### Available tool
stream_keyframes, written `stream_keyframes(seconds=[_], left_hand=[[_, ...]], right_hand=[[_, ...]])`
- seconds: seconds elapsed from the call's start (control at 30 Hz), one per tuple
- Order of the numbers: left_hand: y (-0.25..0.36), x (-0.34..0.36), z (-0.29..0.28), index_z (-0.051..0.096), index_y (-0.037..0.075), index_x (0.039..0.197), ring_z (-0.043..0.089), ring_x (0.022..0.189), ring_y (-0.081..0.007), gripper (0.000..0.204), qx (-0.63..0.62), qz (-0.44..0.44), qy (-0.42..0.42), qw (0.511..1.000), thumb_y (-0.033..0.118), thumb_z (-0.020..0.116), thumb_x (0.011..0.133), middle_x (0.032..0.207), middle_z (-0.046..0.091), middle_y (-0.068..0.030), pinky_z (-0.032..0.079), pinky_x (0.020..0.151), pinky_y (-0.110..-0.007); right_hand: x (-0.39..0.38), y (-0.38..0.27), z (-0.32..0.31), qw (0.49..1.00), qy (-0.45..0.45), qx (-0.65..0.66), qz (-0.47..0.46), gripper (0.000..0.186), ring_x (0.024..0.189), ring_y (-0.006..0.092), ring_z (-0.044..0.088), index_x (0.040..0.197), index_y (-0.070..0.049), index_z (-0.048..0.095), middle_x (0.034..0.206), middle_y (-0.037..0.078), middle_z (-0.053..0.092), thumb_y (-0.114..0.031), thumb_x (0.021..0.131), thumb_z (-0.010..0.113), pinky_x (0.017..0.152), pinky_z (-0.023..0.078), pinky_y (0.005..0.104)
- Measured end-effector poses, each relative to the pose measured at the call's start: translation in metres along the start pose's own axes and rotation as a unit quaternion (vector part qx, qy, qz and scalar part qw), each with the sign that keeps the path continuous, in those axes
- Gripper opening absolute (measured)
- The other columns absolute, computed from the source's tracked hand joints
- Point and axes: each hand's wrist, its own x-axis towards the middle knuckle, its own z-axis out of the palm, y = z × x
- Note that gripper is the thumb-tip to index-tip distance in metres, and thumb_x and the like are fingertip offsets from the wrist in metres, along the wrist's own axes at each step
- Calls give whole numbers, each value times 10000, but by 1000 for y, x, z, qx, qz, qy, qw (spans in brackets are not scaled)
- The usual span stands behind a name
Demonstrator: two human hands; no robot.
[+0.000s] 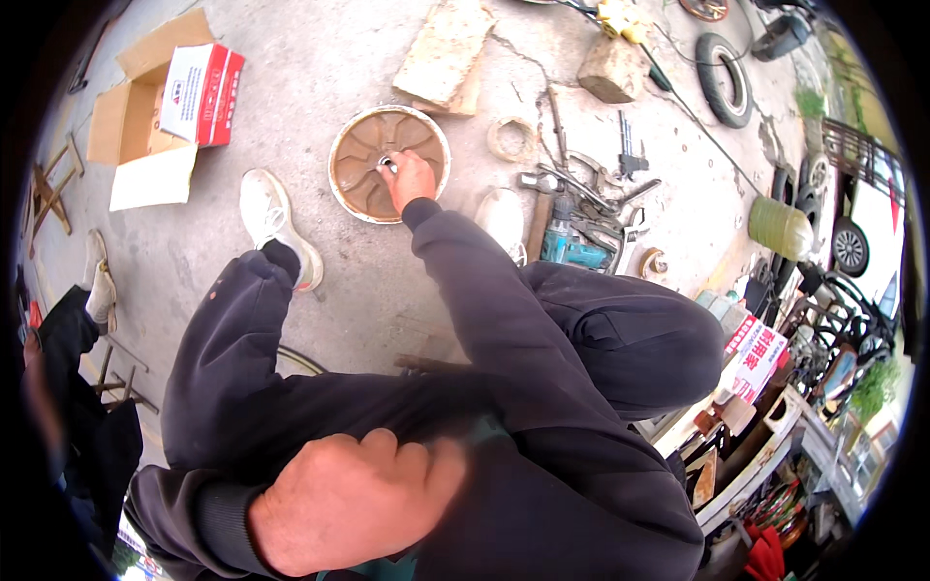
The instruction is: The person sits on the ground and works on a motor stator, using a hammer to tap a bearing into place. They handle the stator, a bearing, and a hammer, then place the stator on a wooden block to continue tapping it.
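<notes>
My right hand (414,183) reaches down over a round, pale-rimmed basin (335,174) on the ground. Its fingers pinch a small, shiny round metal part (387,166) near the basin's middle. Brown liquid (373,200) covers the basin's bottom, where a pattern of spokes shows. Close to my body, above my lap, my left hand (354,499) is curled into a fist with its back turned up. Its palm is hidden and its right side is blurred, so anything inside it cannot be made out.
Right of the basin lie a tape roll (512,139), a teal power tool (573,248) and several hand tools (591,184). Wooden blocks (445,53) lie beyond it. An open cardboard box (145,126) stands at the far left; another person's shoe (101,293) shows below it.
</notes>
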Motion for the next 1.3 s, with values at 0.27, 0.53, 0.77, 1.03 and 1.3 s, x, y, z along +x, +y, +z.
stream_keyframes(seconds=[0.27,0.53,0.77,1.03,1.3], left_hand=[[4,4,12,666,23,1030,529,534,-141,333,-1,9,-31,999,142,667,720,611,489,7,417,421,-279],[-7,20,9,601,43,928,636,585,-237,171,31,-51,-42,997,163,676,832,617,570,-55,493,496,-364],[-23,33,11,607,37,960,623,569,-200,211,6,-106,-74,992,174,681,818,605,538,-31,488,477,-334],[-35,44,-1,570,48,859,585,540,-167,157,-42,-114,-50,991,135,615,737,621,521,-22,470,422,-301],[-32,49,-13,648,33,1036,545,542,-148,272,-19,-77,-107,991,175,692,809,618,490,3,435,437,-287]], right_hand=[[64,-19,-250,905,-400,58,130,411,732,150,678,1203,44,652,880,86,704,-275,945,673,648,572,297],[94,40,-354,927,-236,221,189,471,1000,194,677,1343,115,505,1164,150,653,-187,991,585,844,569,295],[105,25,-183,976,-75,-143,-143,581,978,367,645,1365,-21,477,1052,190,675,-185,858,709,847,522,464],[136,13,-144,964,-64,-169,-193,667,987,368,617,1395,-35,461,1044,188,644,-254,840,757,835,522,446],[-5,99,-159,995,42,-74,47,571,1171,426,500,1358,68,448,1238,266,545,-176,890,665,993,419,488]])
